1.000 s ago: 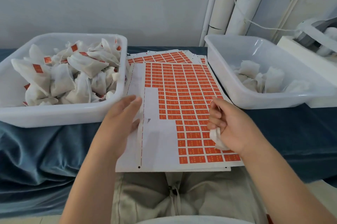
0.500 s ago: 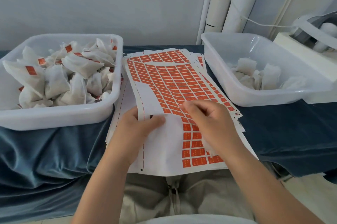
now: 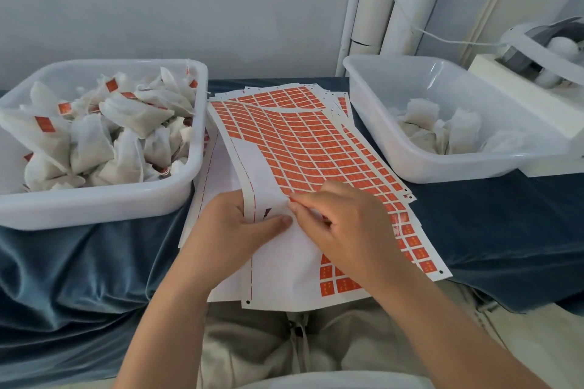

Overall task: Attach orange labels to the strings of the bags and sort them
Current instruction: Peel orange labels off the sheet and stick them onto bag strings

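Observation:
A sheet of orange labels (image 3: 303,148) lies on top of a stack of similar sheets between two bins, its near left part bare white. My left hand (image 3: 234,230) pinches that sheet's left side and curls it upward. My right hand (image 3: 344,224) rests on the sheet, its fingertips pressed together at the corner label of the orange block. A bit of a white bag (image 3: 398,224) shows under its palm. White bags with orange labels (image 3: 91,142) fill the left bin (image 3: 94,202). A few unlabelled bags (image 3: 442,126) lie in the right bin (image 3: 442,167).
The bins and sheets rest on a blue velvet cloth (image 3: 79,262) over the table, whose front edge is at my lap. White tubes (image 3: 373,9) lean against the wall behind. A white machine (image 3: 537,72) with a thin string stands at the far right.
My left hand went from lying flat on the sheet to pinching and lifting its left side. My right hand, with the bag in its palm, moved left onto the sheet to the labels' edge.

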`<state>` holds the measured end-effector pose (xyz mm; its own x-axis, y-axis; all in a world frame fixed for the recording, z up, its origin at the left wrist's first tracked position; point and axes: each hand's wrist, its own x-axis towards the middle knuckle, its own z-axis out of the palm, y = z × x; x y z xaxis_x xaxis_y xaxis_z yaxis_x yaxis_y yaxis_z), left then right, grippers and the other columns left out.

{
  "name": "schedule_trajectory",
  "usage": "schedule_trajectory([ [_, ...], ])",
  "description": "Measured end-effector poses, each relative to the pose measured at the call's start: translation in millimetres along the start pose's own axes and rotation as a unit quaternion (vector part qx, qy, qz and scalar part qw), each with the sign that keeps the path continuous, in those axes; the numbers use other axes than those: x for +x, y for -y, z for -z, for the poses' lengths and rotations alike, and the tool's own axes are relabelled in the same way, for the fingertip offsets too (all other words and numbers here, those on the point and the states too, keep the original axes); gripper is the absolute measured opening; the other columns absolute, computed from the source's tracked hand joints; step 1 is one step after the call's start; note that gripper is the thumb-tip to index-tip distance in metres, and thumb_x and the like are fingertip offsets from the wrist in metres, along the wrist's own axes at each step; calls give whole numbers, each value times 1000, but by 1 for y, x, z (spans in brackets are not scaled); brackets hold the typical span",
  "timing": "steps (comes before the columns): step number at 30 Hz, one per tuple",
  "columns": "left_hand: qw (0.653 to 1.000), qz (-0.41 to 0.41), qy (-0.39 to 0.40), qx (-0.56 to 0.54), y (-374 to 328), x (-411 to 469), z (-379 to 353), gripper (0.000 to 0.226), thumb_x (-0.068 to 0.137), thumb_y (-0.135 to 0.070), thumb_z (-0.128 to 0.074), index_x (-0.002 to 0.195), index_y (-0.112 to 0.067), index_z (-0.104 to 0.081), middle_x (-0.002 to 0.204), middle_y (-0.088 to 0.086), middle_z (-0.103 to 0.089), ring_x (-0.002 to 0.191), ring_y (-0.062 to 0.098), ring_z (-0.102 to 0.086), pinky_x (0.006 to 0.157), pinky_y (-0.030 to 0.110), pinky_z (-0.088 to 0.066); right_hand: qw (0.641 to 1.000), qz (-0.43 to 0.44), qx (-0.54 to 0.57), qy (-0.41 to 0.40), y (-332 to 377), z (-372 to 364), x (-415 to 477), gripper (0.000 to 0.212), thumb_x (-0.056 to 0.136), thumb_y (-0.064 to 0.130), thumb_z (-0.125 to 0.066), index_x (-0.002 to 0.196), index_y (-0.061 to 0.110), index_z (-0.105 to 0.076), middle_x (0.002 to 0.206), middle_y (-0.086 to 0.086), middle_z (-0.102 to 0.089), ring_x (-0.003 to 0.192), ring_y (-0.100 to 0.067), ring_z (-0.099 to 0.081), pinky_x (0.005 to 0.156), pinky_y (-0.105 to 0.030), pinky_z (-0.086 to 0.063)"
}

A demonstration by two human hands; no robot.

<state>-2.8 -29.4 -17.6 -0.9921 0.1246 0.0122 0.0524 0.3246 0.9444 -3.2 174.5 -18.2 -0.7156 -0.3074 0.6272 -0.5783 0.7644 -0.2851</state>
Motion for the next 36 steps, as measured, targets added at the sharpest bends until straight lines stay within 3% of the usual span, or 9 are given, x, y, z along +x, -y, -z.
schedule_trajectory([
  [4,1000,-3,8,5,0,0,-1,16,88,-37,-81,103,-42,-79,100,-22,-79,91,5,-77,80,36,-64,999,36,-30,-26,-5,-2,-1,22,100,32,-70,108,15,-80,87,5,-75,72,-1,-59,70,-9,-45],
  [8,999,-27,17,13,-7,-2,-5,30,88,-41,-80,95,-68,-70,95,-26,-78,85,0,-76,67,24,-62,993,84,-64,-47,-9,0,-1,24,100,32,-70,109,11,-80,93,-1,-78,78,-13,-71,72,-25,-57],
  [12,1000,-13,2,-2,-5,-2,-6,14,85,-48,-80,97,-53,-76,97,-24,-79,86,2,-77,70,31,-66,994,95,-57,-14,-14,7,1,29,100,36,-71,116,13,-79,103,-2,-79,88,-15,-74,80,-26,-59],
  [16,1000,2,9,-1,-10,-3,-5,30,73,-64,-75,102,-56,-72,97,-16,-80,88,11,-78,78,44,-67,993,101,-62,6,-15,4,1,23,99,31,-70,109,14,-80,96,0,-78,81,-14,-72,77,-21,-55],
  [21,999,30,-5,13,-11,-2,-5,22,82,-52,-82,101,-44,-75,96,1,-81,91,32,-78,82,63,-62,994,90,-53,8,-13,-2,1,21,100,30,-67,99,14,-80,84,2,-74,72,-10,-66,70,-19,-51],
  [25,999,51,0,8,-8,-1,-4,17,87,-47,-80,102,-39,-78,99,-7,-81,89,21,-79,85,59,-63,999,-12,29,8,-13,0,4,17,98,26,-67,86,17,-76,73,8,-65,62,-6,-55,61,-18,-47],
  [30,996,85,-38,-14,3,5,-3,25,90,-45,-79,112,-35,-74,105,-24,-78,93,4,-77,89,45,-63,948,-253,195,-3,-14,17,10,11,98,41,-68,89,38,-73,87,24,-74,88,1,-70,73,-9,-53],
  [33,988,59,-138,30,9,13,-6,49,90,-46,-79,132,-37,-55,124,-24,-68,108,6,-70,97,46,-60,891,-349,286,-45,-24,31,14,10,100,43,-66,98,37,-74,95,20,-77,86,-6,-77,74,-32,-65],
  [36,969,23,-220,107,17,22,-8,85,90,-42,-80,156,-39,-25,150,-9,-55,132,20,-58,107,47,-50,866,-375,316,-98,-28,44,17,13,101,44,-65,98,37,-75,93,17,-79,83,-8,-78,63,-26,-65],
])
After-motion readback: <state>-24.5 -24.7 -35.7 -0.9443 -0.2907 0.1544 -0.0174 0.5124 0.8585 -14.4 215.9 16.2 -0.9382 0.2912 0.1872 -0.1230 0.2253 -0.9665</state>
